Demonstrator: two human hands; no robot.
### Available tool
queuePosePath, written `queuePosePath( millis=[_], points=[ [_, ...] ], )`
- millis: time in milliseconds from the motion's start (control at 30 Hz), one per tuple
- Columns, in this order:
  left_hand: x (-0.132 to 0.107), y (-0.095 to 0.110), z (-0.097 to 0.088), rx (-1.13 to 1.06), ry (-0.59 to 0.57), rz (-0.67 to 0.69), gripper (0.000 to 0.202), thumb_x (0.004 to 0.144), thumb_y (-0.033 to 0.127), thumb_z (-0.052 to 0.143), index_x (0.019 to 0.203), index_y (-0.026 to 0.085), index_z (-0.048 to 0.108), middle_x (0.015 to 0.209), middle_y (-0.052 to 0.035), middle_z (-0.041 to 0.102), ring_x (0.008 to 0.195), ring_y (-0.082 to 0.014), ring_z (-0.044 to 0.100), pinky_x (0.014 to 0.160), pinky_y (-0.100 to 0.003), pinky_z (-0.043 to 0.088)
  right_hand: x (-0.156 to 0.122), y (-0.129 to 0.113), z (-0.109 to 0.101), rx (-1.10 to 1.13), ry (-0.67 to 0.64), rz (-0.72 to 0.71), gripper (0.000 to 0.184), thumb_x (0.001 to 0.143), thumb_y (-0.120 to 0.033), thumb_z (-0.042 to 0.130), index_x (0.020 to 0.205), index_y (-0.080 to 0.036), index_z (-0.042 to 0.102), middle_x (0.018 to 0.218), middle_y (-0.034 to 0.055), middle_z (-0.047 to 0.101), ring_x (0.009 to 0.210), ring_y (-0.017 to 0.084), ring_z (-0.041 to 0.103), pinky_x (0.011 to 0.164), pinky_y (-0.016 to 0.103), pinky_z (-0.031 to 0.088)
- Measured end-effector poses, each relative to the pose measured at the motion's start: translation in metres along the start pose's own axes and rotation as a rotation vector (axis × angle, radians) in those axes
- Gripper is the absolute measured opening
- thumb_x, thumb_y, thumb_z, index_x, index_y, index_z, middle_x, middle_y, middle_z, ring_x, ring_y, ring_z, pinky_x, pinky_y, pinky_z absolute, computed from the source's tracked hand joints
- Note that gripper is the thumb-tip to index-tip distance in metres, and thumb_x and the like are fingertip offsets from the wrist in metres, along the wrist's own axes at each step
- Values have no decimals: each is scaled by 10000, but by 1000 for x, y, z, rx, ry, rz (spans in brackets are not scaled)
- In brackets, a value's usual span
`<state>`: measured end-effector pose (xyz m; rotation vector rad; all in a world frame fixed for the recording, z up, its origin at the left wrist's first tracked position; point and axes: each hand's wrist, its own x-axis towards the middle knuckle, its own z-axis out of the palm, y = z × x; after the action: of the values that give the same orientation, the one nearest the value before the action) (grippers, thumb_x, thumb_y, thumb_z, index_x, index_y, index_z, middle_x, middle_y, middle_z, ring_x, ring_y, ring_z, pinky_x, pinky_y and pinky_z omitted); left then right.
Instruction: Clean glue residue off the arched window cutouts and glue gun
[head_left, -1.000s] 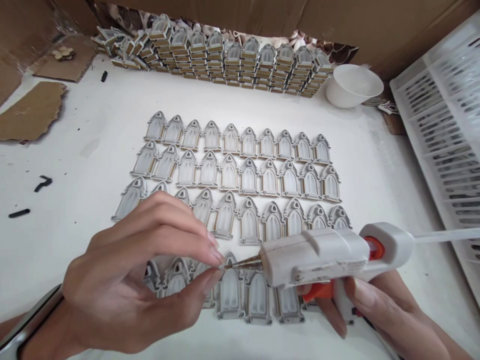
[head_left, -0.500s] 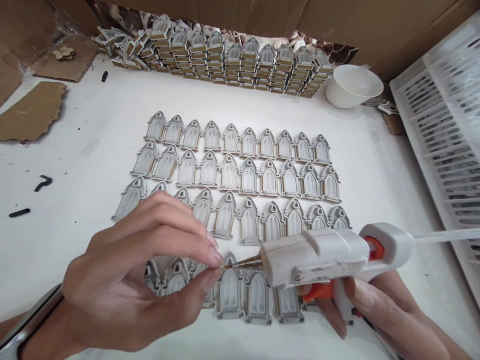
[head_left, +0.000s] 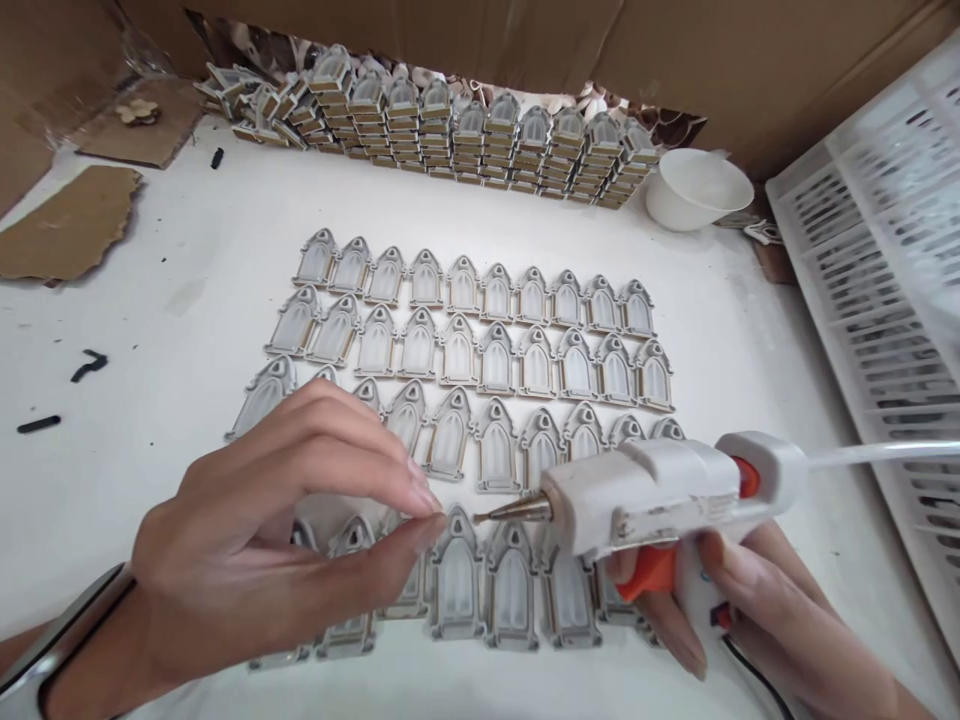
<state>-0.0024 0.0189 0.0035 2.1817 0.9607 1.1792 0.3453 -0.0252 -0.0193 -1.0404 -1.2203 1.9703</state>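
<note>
My right hand (head_left: pixel 772 610) grips a white hot glue gun (head_left: pixel 652 500) with an orange trigger and a clear glue stick (head_left: pixel 877 453) in its back. Its metal nozzle points left, a short way from my left fingertips. Thumb and index finger of my left hand (head_left: pixel 292 520) are pinched together; whatever lies between them is too small or hidden to make out. Beneath both hands runs the front row of small grey arched window-shaped pieces (head_left: pixel 456 580), partly covered by the hands and the gun. Further rows of the same pieces (head_left: pixel 496 360) lie behind on the white table.
Stacks of arched pieces (head_left: pixel 469 150) line the back, before a cardboard wall (head_left: pixel 480 35). A white bowl (head_left: pixel 697 190) stands at back right, beside a white plastic crate (head_left: pixel 862 260). Torn cardboard (head_left: pixel 67 225) and black scraps (head_left: pixel 90 365) lie at left.
The glue gun has moved right and slightly up, so its nozzle has come away from my left fingertips. My left hand keeps its pinch almost in place. The view has shifted slightly.
</note>
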Motion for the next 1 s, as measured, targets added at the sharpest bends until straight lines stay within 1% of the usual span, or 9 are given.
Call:
queuePosePath(
  millis=[100, 200, 267, 333, 400, 567, 800, 933, 1000],
  points=[
    [3, 0, 1, 41, 9, 11, 312, 915, 31, 921, 1107, 257, 825, 928, -7, 856, 880, -245, 809, 758, -463, 684, -1, 2, -6, 33, -2, 39, 603, 1183, -762, 463, 1058, -272, 792, 551, -6, 584, 441, 143, 423, 486, 272, 328],
    [6, 1, 1, 87, 6, 61, 340, 897, 37, 932, 1113, 280, 831, 921, 10, 876, 840, -249, 821, 732, -474, 702, 0, 1, -7, 56, 5, 50, 582, 1177, -784, 458, 1076, -288, 747, 530, -19, 553, 423, 153, 418, 453, 264, 306],
    [6, 1, 1, 98, 5, 97, 346, 895, 40, 936, 1114, 285, 830, 912, 21, 878, 824, -242, 821, 715, -467, 707, 2, -1, -5, 70, 6, 47, 601, 1170, -799, 466, 1055, -275, 735, 516, -20, 535, 415, 151, 401, 431, 258, 261],
    [4, 1, 1, 108, 24, 73, 292, 931, 81, 921, 1107, 292, 824, 920, 19, 871, 862, -243, 820, 738, -463, 708, 4, -2, -4, 86, 11, 41, 627, 1170, -808, 474, 1040, -253, 734, 511, -21, 530, 414, 141, 392, 422, 251, 224],
    [1, -1, 3, 111, 44, 24, 239, 964, 109, 901, 1098, 290, 820, 938, 8, 861, 913, -245, 814, 781, -466, 704, 6, -3, -3, 105, 11, 31, 637, 1177, -802, 494, 1038, -231, 740, 511, -22, 537, 424, 134, 405, 424, 244, 222],
    [-1, -3, 2, 103, 14, 76, 309, 910, 28, 923, 1100, 251, 825, 939, 1, 858, 895, -239, 814, 780, -463, 693, 8, -5, -3, 134, -7, 17, 623, 1178, -791, 541, 1034, -229, 767, 504, -26, 554, 437, 132, 458, 418, 233, 253],
    [2, 1, 0, 113, 7, 71, 320, 914, 51, 933, 1108, 273, 810, 934, 16, 865, 861, -230, 814, 764, -465, 700, 8, -8, 0, 134, 5, 24, 627, 1171, -794, 561, 1020, -222, 766, 512, -22, 564, 440, 122, 446, 425, 240, 216],
    [2, -2, 2, 95, 11, 85, 303, 928, 22, 919, 1105, 243, 810, 942, 12, 858, 880, -213, 805, 786, -453, 696, 9, -7, 1, 138, -2, 11, 624, 1190, -770, 541, 1033, -210, 769, 516, -27, 556, 448, 114, 456, 436, 230, 255],
    [1, -2, 2, 94, 13, 83, 290, 930, 43, 932, 1100, 244, 812, 944, 19, 854, 885, -208, 803, 775, -455, 692, 9, -5, 0, 141, -13, 0, 632, 1199, -762, 523, 1042, -203, 771, 512, -30, 552, 439, 110, 450, 441, 230, 271]
  ],
)
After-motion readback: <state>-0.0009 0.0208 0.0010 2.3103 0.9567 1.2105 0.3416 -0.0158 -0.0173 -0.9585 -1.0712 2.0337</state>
